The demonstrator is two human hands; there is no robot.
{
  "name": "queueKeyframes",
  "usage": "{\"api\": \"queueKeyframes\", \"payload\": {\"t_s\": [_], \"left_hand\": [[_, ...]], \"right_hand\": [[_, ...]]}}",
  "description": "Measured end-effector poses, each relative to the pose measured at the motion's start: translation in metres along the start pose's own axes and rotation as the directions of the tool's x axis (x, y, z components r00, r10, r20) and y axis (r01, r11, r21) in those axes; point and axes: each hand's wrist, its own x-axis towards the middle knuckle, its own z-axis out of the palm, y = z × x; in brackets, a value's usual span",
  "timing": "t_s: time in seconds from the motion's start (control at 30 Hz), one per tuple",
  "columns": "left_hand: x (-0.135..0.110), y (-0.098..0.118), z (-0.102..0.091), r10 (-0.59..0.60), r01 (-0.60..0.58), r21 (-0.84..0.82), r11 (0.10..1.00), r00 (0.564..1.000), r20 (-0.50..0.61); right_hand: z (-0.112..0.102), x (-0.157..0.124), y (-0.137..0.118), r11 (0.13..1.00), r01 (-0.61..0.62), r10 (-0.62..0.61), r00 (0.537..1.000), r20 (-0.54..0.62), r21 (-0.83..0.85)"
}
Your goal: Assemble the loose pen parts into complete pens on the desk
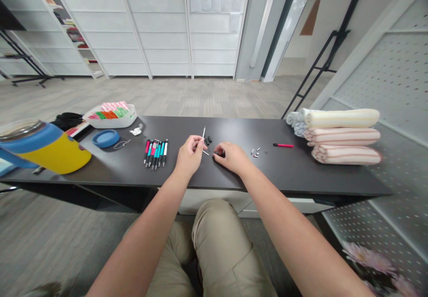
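Observation:
My left hand [190, 153] is closed in a pinch on a thin white pen refill [203, 133] that points up and away from me. My right hand [230, 155] rests on the dark table [301, 167] just to the right, fingers curled over a small black pen part [217, 153]. Two short black pen pieces [208, 140] lie just beyond the hands. A row of several assembled pens [155, 152] in pink, teal and black lies to the left of my left hand. Small loose pen parts [256, 151] and a red pen barrel [283, 145] lie to the right.
Rolled towels [341, 135] are stacked at the table's right end. At the left are a white tray of coloured items [112, 114], a blue round lid [105, 138], a white clip [135, 131] and a yellow and blue jug [47, 147]. My knees are below the table edge.

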Motion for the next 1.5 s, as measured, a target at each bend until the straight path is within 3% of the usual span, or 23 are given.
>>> {"api": "queueKeyframes", "payload": {"t_s": [0.27, 0.43, 0.57, 0.7, 1.03, 1.33, 1.5], "left_hand": [[-0.001, 0.006, -0.001, -0.005, 0.005, 0.013, 1.0, 1.0, 0.008], [-0.001, 0.009, -0.001, 0.037, -0.041, 0.098, 0.994, 0.998, 0.041], [-0.003, 0.011, 0.002, 0.129, -0.151, 0.184, 0.971, 0.984, 0.127], [-0.006, 0.015, 0.004, 0.184, -0.232, 0.253, 0.939, 0.962, 0.202], [-0.005, 0.017, 0.003, 0.189, -0.252, 0.299, 0.921, 0.956, 0.224], [-0.006, 0.017, 0.004, 0.21, -0.279, 0.306, 0.91, 0.948, 0.239], [-0.005, 0.015, 0.004, 0.204, -0.28, 0.299, 0.912, 0.943, 0.261]], "right_hand": [[-0.004, 0.001, 0.006, 0.983, -0.052, 0.037, 0.996, 0.086, 0.177], [-0.008, -0.002, 0.011, 0.894, -0.099, 0.143, 0.987, -0.069, 0.437], [-0.01, -0.003, 0.018, 0.756, -0.085, 0.268, 0.945, -0.188, 0.649], [-0.012, -0.003, 0.019, 0.652, -0.063, 0.362, 0.901, -0.237, 0.756], [-0.016, -0.004, 0.012, 0.587, -0.011, 0.364, 0.897, -0.252, 0.809], [-0.011, -0.005, 0.011, 0.606, -0.045, 0.254, 0.957, -0.14, 0.794], [-0.009, -0.006, 0.01, 0.613, -0.072, 0.233, 0.968, -0.094, 0.787]]}}
